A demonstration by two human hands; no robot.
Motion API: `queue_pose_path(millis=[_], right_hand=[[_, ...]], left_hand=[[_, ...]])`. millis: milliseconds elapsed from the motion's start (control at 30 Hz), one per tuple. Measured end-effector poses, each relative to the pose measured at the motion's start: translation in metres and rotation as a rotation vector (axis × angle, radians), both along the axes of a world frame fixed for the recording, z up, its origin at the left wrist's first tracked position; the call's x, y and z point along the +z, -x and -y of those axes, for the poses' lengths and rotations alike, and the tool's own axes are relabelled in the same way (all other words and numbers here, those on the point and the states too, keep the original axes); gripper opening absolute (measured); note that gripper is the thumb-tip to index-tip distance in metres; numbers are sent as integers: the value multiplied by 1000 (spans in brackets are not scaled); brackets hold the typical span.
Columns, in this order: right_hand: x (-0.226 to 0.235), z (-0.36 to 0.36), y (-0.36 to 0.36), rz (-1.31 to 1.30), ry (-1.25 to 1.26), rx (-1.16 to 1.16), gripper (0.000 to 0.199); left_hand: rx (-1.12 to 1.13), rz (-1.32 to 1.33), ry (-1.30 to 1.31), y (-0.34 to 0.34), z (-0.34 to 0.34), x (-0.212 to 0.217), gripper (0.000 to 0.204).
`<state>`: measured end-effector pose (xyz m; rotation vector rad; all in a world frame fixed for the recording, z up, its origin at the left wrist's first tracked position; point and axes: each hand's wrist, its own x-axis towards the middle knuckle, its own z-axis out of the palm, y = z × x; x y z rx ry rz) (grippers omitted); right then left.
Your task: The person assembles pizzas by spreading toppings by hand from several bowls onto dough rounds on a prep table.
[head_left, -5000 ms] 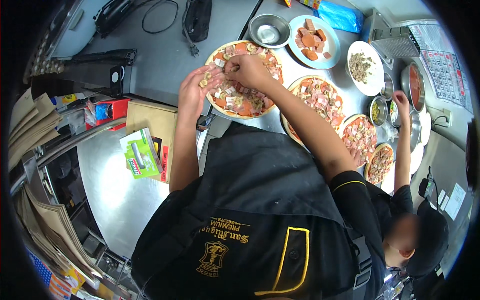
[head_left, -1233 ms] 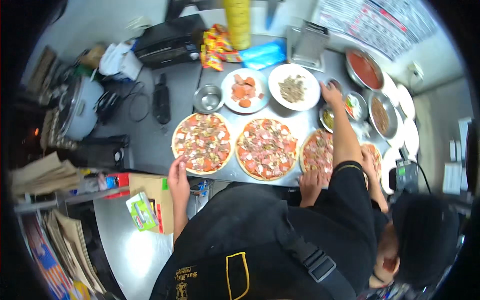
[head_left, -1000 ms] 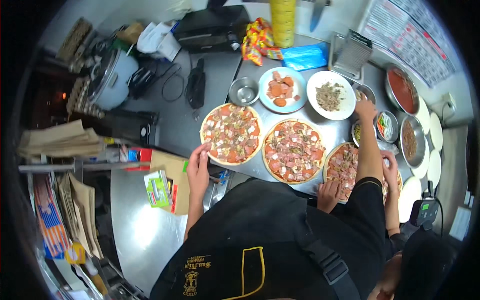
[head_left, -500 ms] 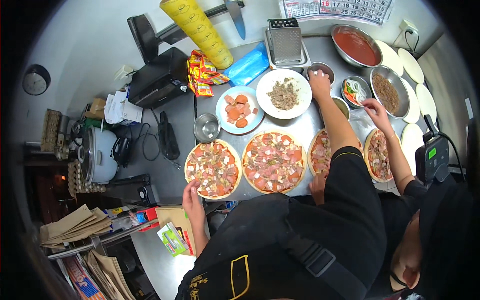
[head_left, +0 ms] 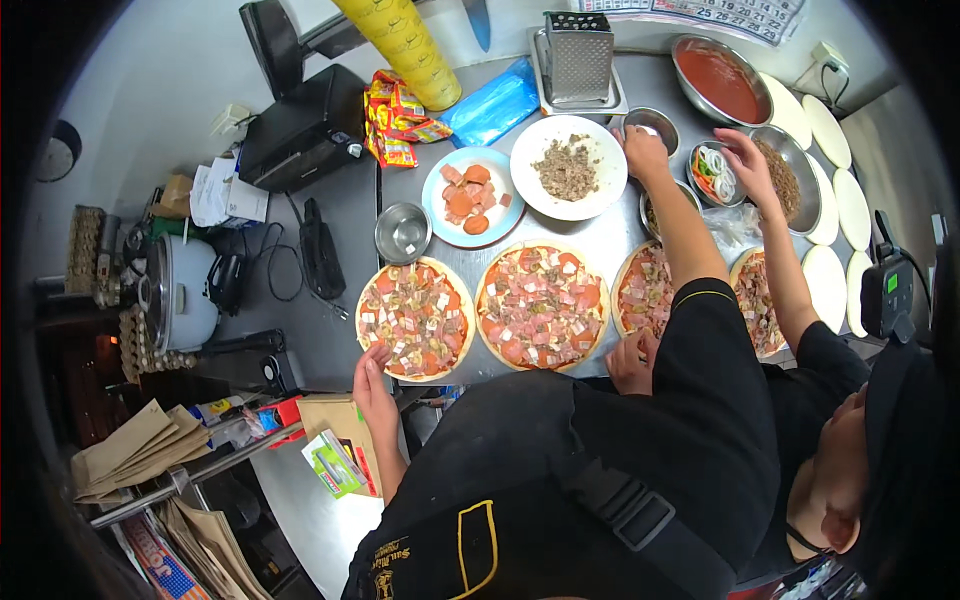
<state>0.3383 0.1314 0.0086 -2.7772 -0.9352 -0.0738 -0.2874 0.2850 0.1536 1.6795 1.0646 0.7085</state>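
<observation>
Red-yellow snack packets (head_left: 398,120) beside blue bag (head_left: 492,100); green-white box (head_left: 336,464) at counter's near-left; wall calendar (head_left: 715,12) top

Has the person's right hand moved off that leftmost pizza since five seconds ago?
Yes. The right hand has left the leftmost pizza, reaching rightward and away to a small steel bowl beside the white plate.

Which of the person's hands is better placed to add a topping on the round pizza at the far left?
Probably left. The left hand lies at the near rim of the far-left round topped pizza. The right hand is stretched far away, over a small round steel bowl.
</observation>
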Motion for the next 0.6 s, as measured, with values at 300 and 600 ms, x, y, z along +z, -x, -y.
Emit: queue_pose_path(millis=[300,600], right_hand=[[34,-8,17,-138,-86,-22,64],[57,7,-6,-152,-897,-367,49]], left_hand=[[6,1,105,7,11,-4,48],[17,-25,40,6,0,-15,33]])
